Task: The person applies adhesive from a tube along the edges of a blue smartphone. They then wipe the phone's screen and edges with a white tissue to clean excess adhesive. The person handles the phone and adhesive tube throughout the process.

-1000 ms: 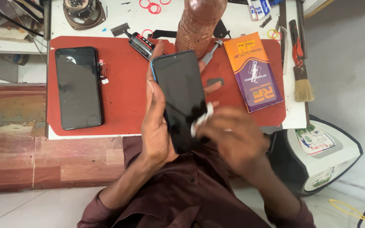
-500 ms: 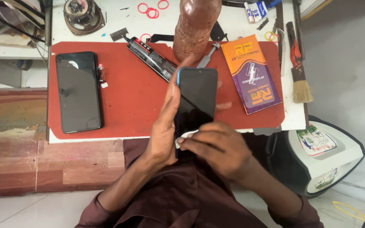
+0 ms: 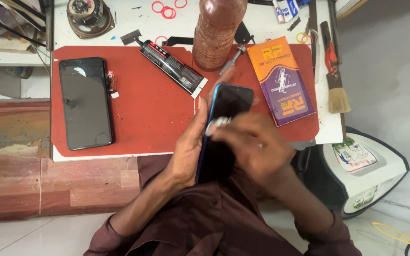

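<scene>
My left hand (image 3: 188, 151) grips a dark phone with a blue edge (image 3: 228, 102) from its left side and holds it tilted above the front of the red mat (image 3: 153, 123). My right hand (image 3: 257, 151) lies over the phone's screen and presses a small white wad (image 3: 218, 124) against the glass near its left edge. The lower half of the phone is hidden behind my right hand.
A black screen panel (image 3: 85, 103) lies on the mat's left. A black glue tube (image 3: 172, 66), a brown plastic bottle (image 3: 218, 31), a metal tool (image 3: 232, 60) and an orange-purple box (image 3: 281, 80) sit at the back. A brush (image 3: 335, 83) lies at right; a white iron (image 3: 361, 170) stands below.
The phone has tilted further onto its edge, and my right hand has slid up the screen with the white wad.
</scene>
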